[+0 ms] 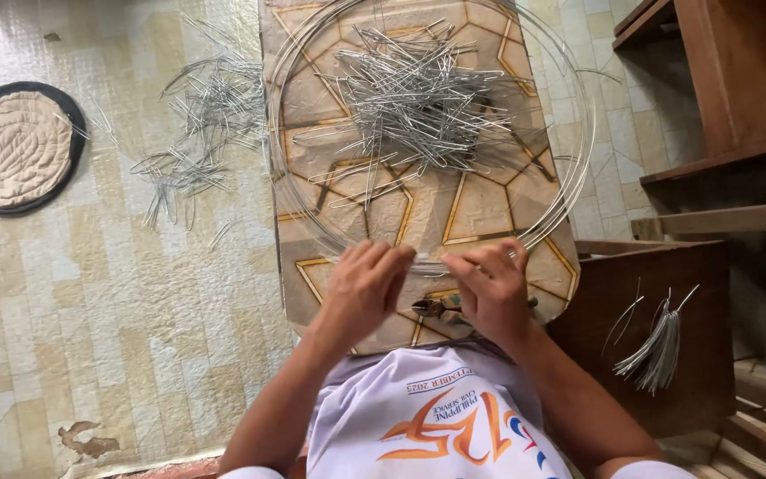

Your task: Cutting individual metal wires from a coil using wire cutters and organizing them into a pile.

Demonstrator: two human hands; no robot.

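Pinching the near arc of a wire coil [578,168], both hands are brought together at the front edge of a patterned board [480,208]. The left hand [361,288] is closed on the strands with fingers curled narrow, and the right hand [492,286] is closed on the same strands just beside it, thumb and fingertips pressed together. The short stretch of wire between them is held taut, apparently so that the loose turns are kept gathered at one spot. The rest of the coil is laid flat on the board, its far side running past the board's right edge.

Inside the ring, a heap of cut wire pieces [418,98] is piled on the board, kept within reach of both hands. Pliers [441,309] are left under the right hand, touching or nearly touching the palm; which cannot be told.

No bowl, box or tray is seen; the board and the coil serve as the only bounds for the heap. A second scatter of pieces [197,133] is spread on the tiled floor [90,310] to the left, well apart from the hands. A round mat [12,146] lies further left. A bundle of straight wires [658,346] is propped against dark wooden furniture [649,293] on the right.
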